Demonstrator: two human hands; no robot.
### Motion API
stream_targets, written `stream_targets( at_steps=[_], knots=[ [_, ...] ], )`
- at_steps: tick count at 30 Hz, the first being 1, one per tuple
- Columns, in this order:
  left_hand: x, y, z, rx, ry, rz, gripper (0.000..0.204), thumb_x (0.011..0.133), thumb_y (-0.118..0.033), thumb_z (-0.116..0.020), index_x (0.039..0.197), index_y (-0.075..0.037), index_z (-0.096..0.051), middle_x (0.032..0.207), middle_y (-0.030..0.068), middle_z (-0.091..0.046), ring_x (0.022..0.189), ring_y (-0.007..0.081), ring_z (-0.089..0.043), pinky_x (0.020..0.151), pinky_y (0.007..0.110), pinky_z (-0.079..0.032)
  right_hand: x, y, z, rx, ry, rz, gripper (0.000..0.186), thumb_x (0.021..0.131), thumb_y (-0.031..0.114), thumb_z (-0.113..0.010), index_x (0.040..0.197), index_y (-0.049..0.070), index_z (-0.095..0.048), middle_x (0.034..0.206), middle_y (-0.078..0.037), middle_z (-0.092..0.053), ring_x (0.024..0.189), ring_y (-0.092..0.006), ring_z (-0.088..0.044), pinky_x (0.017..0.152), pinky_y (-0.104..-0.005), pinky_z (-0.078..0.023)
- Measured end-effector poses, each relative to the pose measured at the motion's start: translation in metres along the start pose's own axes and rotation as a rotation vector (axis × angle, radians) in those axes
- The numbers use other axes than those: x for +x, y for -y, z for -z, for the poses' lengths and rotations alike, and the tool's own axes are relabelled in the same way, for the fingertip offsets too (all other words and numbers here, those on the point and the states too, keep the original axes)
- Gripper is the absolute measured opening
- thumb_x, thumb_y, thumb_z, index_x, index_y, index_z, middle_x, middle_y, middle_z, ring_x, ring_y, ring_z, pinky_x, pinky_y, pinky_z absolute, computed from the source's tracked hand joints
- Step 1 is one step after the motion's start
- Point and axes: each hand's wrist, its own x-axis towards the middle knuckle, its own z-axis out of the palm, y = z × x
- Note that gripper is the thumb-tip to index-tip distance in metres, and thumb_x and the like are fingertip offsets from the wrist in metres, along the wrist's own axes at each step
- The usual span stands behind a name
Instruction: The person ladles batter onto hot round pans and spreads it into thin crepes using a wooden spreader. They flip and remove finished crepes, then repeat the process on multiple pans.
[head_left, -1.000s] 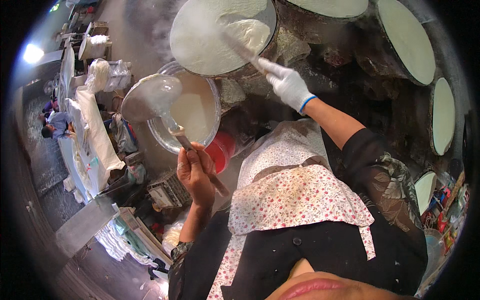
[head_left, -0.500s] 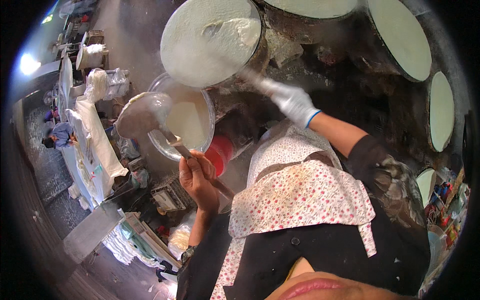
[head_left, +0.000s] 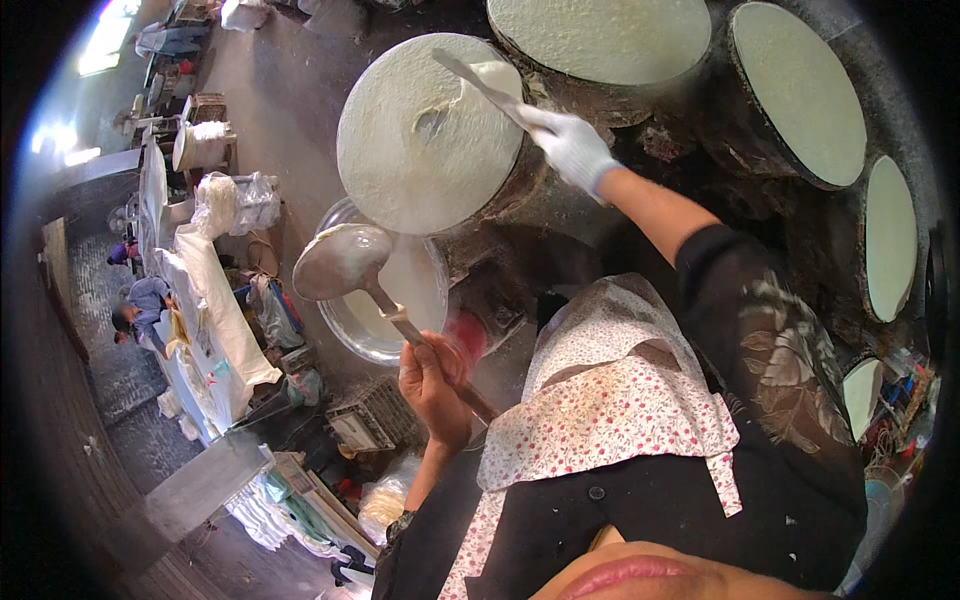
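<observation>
My left hand (head_left: 437,385), bare, is wrapped round the handle of a large metal ladle (head_left: 340,262). The ladle's round bowl hangs tilted over a wide bucket (head_left: 328,318) of pale liquid. In a white glove, my right hand (head_left: 575,155) grips a long flat spatula (head_left: 478,84). Its blade lies over the upper right edge of a round pan (head_left: 420,180) covered in a whitish, creamy layer. Beside the blade is a thicker white smear, and a small greyish patch shows near the middle of the layer.
More round pans with pale surfaces (head_left: 600,35) (head_left: 798,90) curve away to the right. A red container (head_left: 466,338) stands beside the bucket, near a crate (head_left: 365,415). At far left, people (head_left: 148,300) are beside a long cloth-covered table (head_left: 220,330).
My right hand has swung the spatula from the pan's lower part, where it was blurred, up to its upper right edge. The ladle stays over the bucket. The whole view has shifted slightly.
</observation>
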Motion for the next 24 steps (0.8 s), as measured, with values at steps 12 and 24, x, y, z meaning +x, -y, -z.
stream_targets(
  at_steps=[12, 24],
  knots=[
    [0.012, 0.003, 0.011, -0.046, 0.064, 0.051, 0.022, 0.116, -0.022, -0.049, 0.106, -0.005, -0.061, 0.071, -0.0044, -0.045, 0.059, 0.0047, -0.039, 0.049, 0.022, -0.027, -0.091, -0.011, -0.006, -0.123, -0.222, -0.013, 0.048, 0.1, 0.034, -0.068, 0.146, 0.023, -0.065, 0.111, -0.023, -0.074, 0.099, -0.0394, -0.074, 0.085, -0.0428, -0.058],
    [0.01, 0.015, 0.025, -0.072, 0.048, 0.095, 0.02, 0.116, -0.02, -0.049, 0.108, -0.006, -0.061, 0.071, -0.0047, -0.045, 0.057, 0.0043, -0.038, 0.05, 0.022, -0.029, -0.029, 0.032, -0.006, -0.103, 0.032, 0.039, 0.049, 0.102, 0.034, -0.067, 0.147, 0.014, -0.065, 0.141, -0.016, -0.069, 0.13, -0.0317, -0.068, 0.109, -0.0368, -0.051]
  ],
)
